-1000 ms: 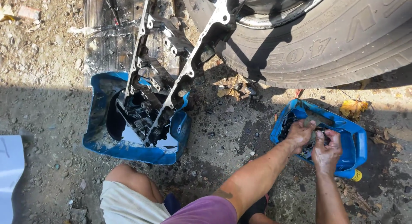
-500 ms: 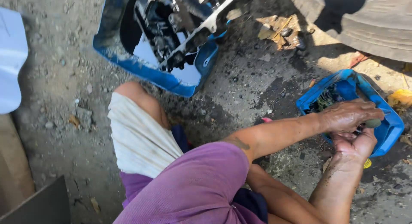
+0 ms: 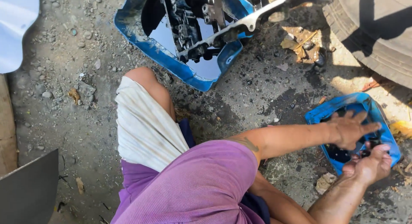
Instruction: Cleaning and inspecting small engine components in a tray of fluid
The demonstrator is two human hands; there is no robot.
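A small blue cut-open plastic container [image 3: 319, 114] lies on the oily ground at the right, with dark greasy parts inside. My left hand [image 3: 349, 129] reaches across my body and hovers palm down over it, fingers spread. My right hand [image 3: 370, 165] rests palm up at the container's near edge, fingers curled. Whether it holds one of the dark parts is hidden. Both hands are smeared with black grease.
A larger blue cut container [image 3: 171, 65] at the top holds dark oil and a metal engine part [image 3: 223, 18]. A big tyre [image 3: 377, 39] fills the top right. My bent knee [image 3: 143, 78] is at centre. A white sheet [image 3: 15, 31] and a dark panel [image 3: 28, 194] are at the left.
The view has tilted down toward my body and knee. Both hands stay at the small blue container, and my left hand's fingers have spread.
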